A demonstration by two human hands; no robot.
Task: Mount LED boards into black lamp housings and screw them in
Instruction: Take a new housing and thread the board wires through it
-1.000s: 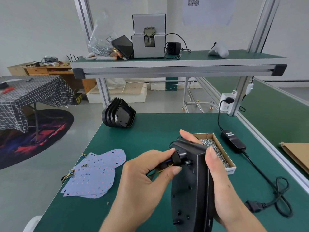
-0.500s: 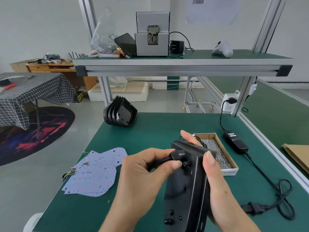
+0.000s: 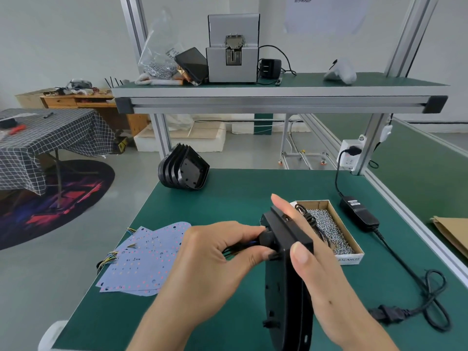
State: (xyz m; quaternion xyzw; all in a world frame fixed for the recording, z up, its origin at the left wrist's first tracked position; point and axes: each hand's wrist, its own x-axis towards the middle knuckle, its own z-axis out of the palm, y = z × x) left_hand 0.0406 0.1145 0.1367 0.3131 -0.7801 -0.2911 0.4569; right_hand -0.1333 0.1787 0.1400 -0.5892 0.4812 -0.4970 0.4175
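While the right hand point(image 3: 326, 279) clasps a black lamp housing point(image 3: 286, 287) on edge above the near middle of the green table point(image 3: 228, 193), thumb on its near rim, the left hand point(image 3: 217, 257) closes its grip in a pinch on the wire bundle point(image 3: 240, 248) at the housing's round boss. LED boards point(image 3: 144, 257) lie fanned at left; stacked housings point(image 3: 182, 169) rest far left; a screw box point(image 3: 331, 229) sits right.
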